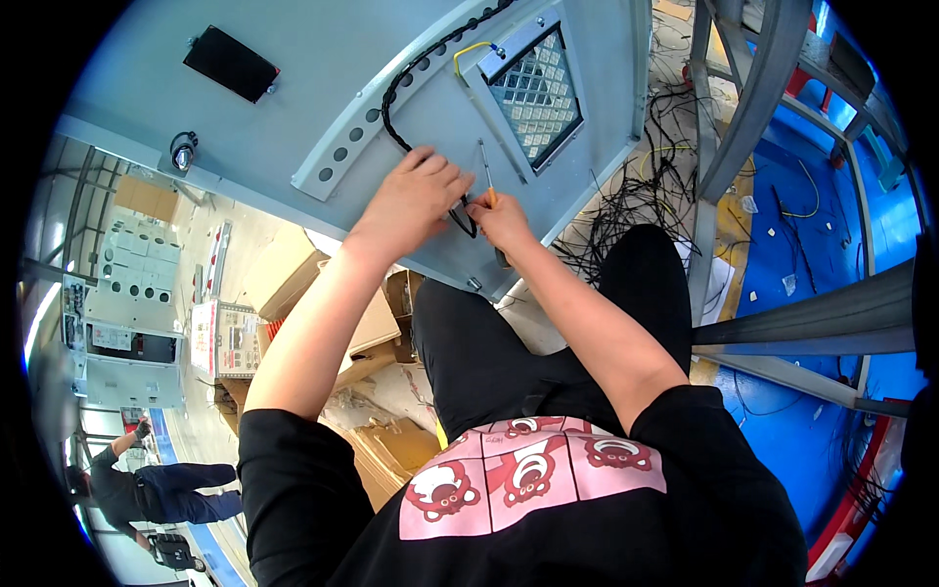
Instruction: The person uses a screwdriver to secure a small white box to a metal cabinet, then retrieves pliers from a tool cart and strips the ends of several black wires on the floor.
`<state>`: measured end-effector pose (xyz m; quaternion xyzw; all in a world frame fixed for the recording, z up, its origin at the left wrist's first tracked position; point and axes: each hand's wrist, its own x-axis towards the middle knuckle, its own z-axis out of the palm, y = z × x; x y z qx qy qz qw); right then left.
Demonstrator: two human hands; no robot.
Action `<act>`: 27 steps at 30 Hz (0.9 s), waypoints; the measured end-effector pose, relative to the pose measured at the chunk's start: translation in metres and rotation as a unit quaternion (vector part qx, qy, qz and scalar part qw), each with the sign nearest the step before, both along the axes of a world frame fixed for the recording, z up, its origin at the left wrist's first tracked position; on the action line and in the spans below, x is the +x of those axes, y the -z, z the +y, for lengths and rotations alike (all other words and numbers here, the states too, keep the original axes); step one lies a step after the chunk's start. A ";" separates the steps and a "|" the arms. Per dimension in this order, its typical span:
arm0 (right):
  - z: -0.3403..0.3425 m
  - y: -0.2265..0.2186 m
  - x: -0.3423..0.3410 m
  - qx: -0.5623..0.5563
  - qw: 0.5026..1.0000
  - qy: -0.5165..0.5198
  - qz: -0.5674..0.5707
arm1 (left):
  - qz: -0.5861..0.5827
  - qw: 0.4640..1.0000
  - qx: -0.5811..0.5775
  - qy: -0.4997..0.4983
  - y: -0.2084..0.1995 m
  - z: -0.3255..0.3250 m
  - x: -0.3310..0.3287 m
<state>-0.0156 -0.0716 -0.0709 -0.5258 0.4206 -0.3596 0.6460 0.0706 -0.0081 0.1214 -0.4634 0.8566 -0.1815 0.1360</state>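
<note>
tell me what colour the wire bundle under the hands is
Black: the wire bundle runs along the grey panel, seen best in the head view.

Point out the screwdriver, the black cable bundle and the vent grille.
screwdriver (484, 166), head view, on its metal shaft.
black cable bundle (411, 73), head view, on its curved run across the panel.
vent grille (538, 98), head view, on its mesh centre.

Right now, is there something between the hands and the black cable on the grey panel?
Nothing visible. The left hand already touches the black cable, and the right hand, holding a thin screwdriver, is right beside the cable's loop on the grey panel.
</note>
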 end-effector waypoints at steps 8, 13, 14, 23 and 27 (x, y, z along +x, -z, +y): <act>0.006 0.005 0.002 -0.019 0.997 0.026 -0.064 | 0.000 1.000 -0.005 -0.015 -0.018 0.004 0.001; 0.008 0.001 0.003 -0.094 0.995 0.037 -0.028 | 0.005 1.000 0.002 -0.022 -0.017 0.005 0.001; 0.011 -0.005 0.004 -0.108 0.993 0.037 -0.010 | 0.002 1.000 0.003 -0.026 -0.017 0.006 0.001; 0.010 0.001 0.017 -0.095 0.992 0.080 -0.034 | -0.006 1.000 0.000 -0.025 -0.016 0.003 -0.003; 0.016 -0.003 0.031 0.028 0.991 0.100 -0.089 | -0.023 0.999 0.008 -0.028 -0.015 -0.002 -0.011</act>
